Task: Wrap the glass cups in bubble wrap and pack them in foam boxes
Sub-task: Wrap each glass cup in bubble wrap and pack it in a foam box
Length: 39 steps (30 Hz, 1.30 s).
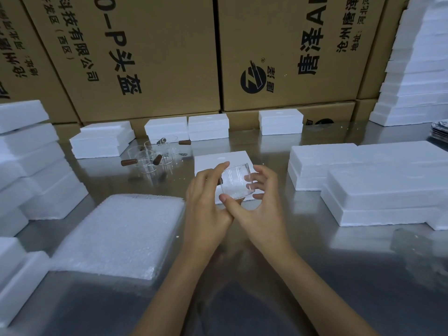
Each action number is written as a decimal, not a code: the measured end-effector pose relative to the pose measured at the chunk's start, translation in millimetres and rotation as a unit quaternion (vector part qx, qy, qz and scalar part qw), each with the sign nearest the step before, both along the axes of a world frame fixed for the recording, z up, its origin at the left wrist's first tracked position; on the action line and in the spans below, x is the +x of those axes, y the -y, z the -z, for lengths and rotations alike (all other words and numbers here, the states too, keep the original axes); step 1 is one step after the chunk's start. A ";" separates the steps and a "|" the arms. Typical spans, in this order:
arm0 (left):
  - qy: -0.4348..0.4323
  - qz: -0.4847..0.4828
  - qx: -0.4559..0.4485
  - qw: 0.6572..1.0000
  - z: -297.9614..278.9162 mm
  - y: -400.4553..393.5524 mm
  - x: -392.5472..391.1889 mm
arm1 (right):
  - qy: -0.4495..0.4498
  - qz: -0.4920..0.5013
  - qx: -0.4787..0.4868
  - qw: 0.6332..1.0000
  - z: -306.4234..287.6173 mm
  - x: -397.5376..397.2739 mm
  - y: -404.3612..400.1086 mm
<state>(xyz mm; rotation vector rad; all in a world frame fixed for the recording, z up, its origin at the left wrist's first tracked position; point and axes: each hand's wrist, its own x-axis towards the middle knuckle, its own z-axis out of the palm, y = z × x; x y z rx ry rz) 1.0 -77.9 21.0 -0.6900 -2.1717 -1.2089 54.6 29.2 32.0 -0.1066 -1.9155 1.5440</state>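
both hands meet over the shiny steel table (pixel 303 251), sharing one clear glass cup (pixel 238 181) tipped on its side. the left hand (pixel 206 202) curls around the cup's left end, index finger stretched along the top and thumb tucked under the lower edge. the right hand (pixel 260 202) cups the other end, its fingers (pixel 257 177) bent over the rim and its thumb crossing beneath, touching the left thumb. so both sets of fingers are narrow and wrapped on the glass, which hangs in the air between them, clear of the table.

just beyond the fingertips, partly hidden behind the cup, lies a flat white foam box (pixel 223 161). to the left of the left hand's knuckles sits a thick white stack of bubble wrap sheets (pixel 118 234), flat on the table. further past the left fingers, a cluster of clear glass cups with brown wooden handles (pixel 155 155) stands loose on the steel, some overlapping so i cannot count them.

well off to the right of the right hand are long white foam trays (pixel 388 187), piled in two layers. more small white foam blocks (pixel 281 121) line the far edge, against tall brown cardboard cartons (pixel 155 57) printed with black characters.
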 end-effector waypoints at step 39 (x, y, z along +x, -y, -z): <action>-0.061 -0.027 -0.083 0.994 -1.1 1.7 3.5 | 0.039 -0.035 -0.177 0.983 -14.9 3.5 -13.6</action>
